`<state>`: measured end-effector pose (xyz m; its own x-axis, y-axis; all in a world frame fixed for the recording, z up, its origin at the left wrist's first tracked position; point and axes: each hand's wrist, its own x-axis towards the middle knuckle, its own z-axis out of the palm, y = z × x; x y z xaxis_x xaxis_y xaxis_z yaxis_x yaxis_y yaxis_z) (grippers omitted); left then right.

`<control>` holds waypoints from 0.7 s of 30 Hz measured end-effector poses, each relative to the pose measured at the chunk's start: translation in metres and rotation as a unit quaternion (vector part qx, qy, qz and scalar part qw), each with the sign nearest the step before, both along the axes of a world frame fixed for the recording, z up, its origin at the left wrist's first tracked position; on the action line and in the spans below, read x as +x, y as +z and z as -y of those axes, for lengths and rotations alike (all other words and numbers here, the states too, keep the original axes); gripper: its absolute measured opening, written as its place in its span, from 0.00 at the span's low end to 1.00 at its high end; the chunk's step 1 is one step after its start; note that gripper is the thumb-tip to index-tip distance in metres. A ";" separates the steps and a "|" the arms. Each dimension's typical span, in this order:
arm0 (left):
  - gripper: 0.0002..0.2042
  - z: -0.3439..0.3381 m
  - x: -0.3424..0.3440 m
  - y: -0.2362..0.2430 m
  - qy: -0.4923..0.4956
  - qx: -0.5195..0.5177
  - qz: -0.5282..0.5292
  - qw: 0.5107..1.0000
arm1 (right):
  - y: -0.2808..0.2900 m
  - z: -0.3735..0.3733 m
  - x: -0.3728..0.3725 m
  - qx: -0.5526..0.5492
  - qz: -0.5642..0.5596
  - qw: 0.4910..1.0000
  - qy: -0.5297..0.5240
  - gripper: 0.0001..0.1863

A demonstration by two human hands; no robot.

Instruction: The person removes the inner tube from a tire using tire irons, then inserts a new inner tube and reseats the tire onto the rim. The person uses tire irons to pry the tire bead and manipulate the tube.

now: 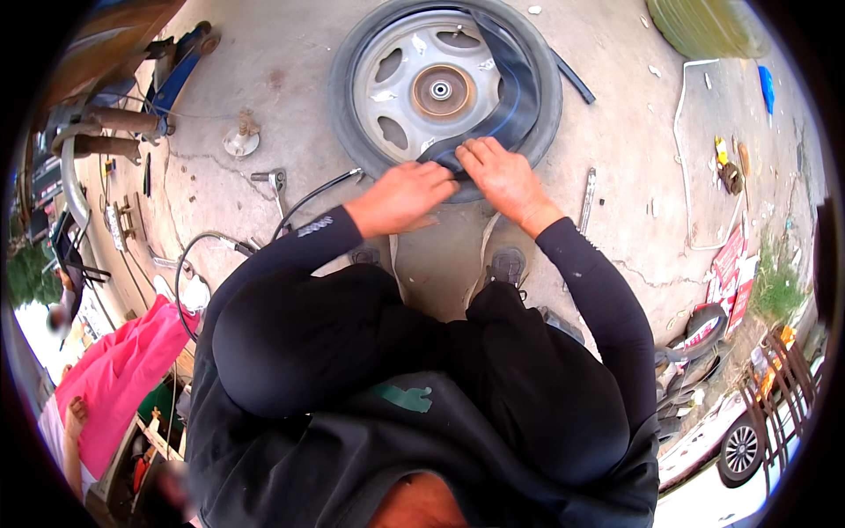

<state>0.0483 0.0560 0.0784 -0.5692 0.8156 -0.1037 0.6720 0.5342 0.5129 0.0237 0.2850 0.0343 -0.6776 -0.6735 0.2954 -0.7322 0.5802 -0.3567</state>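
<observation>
A wheel lies flat on the concrete in front of me, its black tire (345, 110) around a silver steel rim (387, 66). A black inner tube (519, 92) with a blue line runs flat along the right side of the rim and down to the tire's near edge. There my left hand (407, 198) has its fingers closed at the tube's end, slightly blurred. Just beside it, my right hand (506, 180) curls its fingers over the tube and the tire's edge. The fingertips of both hands are partly hidden against the black rubber.
An air hose (321, 191) curves past my left forearm, near a ratchet wrench (275, 180). Right of my hands lies a metal bar (587, 201); a dark bar (574, 77) lies beside the tire. A blue jack (183, 75) stands far left. Someone in pink (119, 365) is at left.
</observation>
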 end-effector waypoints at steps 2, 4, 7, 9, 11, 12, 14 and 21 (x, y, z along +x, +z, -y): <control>0.23 -0.008 0.021 -0.023 0.041 -0.100 -0.059 0.992 | -0.009 0.012 0.013 0.019 0.013 1.000 -0.003 0.16; 0.22 -0.010 0.032 -0.032 0.076 -0.095 -0.144 0.982 | -0.011 0.019 0.015 0.054 0.025 0.998 -0.015 0.15; 0.19 -0.008 0.034 -0.036 0.106 -0.099 -0.177 0.973 | -0.006 0.027 0.014 0.134 0.048 0.988 -0.051 0.14; 0.17 -0.003 0.030 -0.029 0.112 -0.127 -0.141 0.975 | -0.001 0.040 0.016 0.102 0.071 0.989 -0.078 0.17; 0.17 0.002 0.021 -0.022 0.112 -0.171 -0.079 0.976 | 0.008 0.054 0.017 0.082 0.159 0.977 -0.119 0.18; 0.16 0.005 0.015 -0.022 0.105 -0.160 -0.065 0.979 | 0.004 0.054 0.017 0.038 0.175 0.975 -0.136 0.18; 0.16 0.012 0.002 -0.019 0.091 -0.138 -0.038 0.986 | -0.009 0.056 0.014 -0.050 0.202 0.964 -0.168 0.19; 0.27 0.023 -0.006 0.005 0.062 -0.146 -0.045 0.986 | 0.025 0.054 -0.001 0.082 0.119 0.986 -0.080 0.08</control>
<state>0.0423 0.0325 0.0832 -0.6806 0.6819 -0.2681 0.6280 0.7314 0.2660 0.0226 0.2311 0.0593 -0.8159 -0.5781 0.0102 -0.5333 0.7457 -0.3993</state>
